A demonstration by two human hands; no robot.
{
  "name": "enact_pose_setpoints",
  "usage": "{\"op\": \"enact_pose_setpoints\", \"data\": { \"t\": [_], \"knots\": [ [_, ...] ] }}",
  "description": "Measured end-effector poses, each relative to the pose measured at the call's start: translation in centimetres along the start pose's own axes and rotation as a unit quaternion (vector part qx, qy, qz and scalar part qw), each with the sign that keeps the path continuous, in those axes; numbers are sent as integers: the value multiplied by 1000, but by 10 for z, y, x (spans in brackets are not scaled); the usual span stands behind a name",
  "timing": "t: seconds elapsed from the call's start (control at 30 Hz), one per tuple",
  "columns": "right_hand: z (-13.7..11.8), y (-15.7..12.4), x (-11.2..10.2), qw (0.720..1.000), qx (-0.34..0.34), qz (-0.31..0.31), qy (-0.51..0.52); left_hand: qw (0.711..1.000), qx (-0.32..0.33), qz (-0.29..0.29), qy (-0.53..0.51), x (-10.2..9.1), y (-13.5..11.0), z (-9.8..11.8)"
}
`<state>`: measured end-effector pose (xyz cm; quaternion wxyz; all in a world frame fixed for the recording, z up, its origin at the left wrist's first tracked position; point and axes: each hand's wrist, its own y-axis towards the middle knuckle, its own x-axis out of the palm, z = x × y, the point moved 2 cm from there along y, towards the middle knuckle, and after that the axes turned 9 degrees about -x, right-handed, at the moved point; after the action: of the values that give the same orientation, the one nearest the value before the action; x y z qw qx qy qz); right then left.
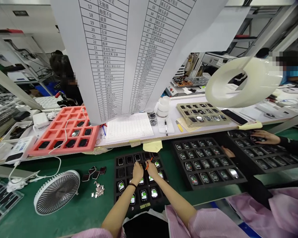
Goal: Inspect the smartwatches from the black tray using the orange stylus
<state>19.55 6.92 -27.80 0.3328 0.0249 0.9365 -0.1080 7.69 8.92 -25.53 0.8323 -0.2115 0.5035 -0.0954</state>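
A slim orange tool (149, 163) is gripped by the closed fingers of the right hand (152, 168); the left hand (137, 172) is closed above a black foam tray (117, 201), with a numbered, Chinese-printed white sheet (109, 66) hung beyond.

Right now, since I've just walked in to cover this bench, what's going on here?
A person in a pink smock works bare-handed over a black foam tray of square watch-like devices with lit green screens. Their left hand and right hand meet above the tray's upper rows, with a small orange tool showing at the right hand. Nearby, a co-worker's hand rests over another black tray.
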Motion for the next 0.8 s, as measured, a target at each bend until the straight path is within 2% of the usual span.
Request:
{"op": "enact_pose_setpoints", "data": {
  "t": [0.13,0.3,0.5,0.63,0.73,0.8],
  "knots": [
    [-2,1,0,998,5,13,56,998,3,-40,-54,1,8,-3],
    [-1,-10,-13,982,-5,49,180,989,29,-86,-119,4,11,-7],
    [-11,-41,-32,923,-16,95,373,968,83,-131,-198,-1,13,-15],
    [-26,-62,-46,879,-24,116,461,948,105,-160,-252,-11,16,-17],
    [-37,-77,-63,857,-40,122,499,929,128,-177,-297,-21,6,-17],
    [-45,-86,-75,847,-56,115,516,915,141,-193,-326,-30,-10,-17]
  ]
}}
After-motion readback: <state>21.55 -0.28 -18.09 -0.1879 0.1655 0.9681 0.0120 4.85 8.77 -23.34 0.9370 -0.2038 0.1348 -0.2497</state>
